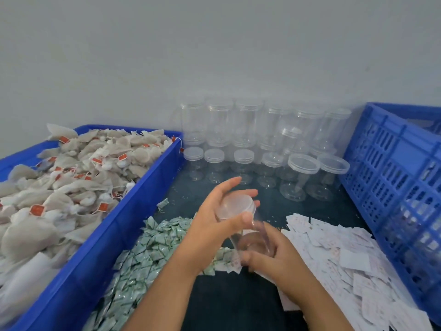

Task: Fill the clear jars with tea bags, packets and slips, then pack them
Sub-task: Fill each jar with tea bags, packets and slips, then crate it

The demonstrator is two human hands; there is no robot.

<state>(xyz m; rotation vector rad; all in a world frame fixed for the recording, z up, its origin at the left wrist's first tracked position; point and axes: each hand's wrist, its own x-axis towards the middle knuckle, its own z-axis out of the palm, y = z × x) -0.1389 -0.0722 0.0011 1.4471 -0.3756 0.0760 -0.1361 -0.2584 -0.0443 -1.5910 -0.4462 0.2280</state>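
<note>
Tilted over the tabletop (pixel 238 306), lid (pixel 235 205) towards 11 o'clock, the jar (pixel 251 235) sits between packets (pixel 152 247) at 9 and slips (pixel 346 254) at 3. A stuck lid could make the slick plastic twist free. The left hand (pixel 214 211) has its fingers (pixel 230 185) curled round the lid. The right hand (pixel 279 259) wraps the base.

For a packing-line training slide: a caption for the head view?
Left hand and right hand grip a clear lidded jar above green packets and white slips; tea bags fill the blue tray.
</note>
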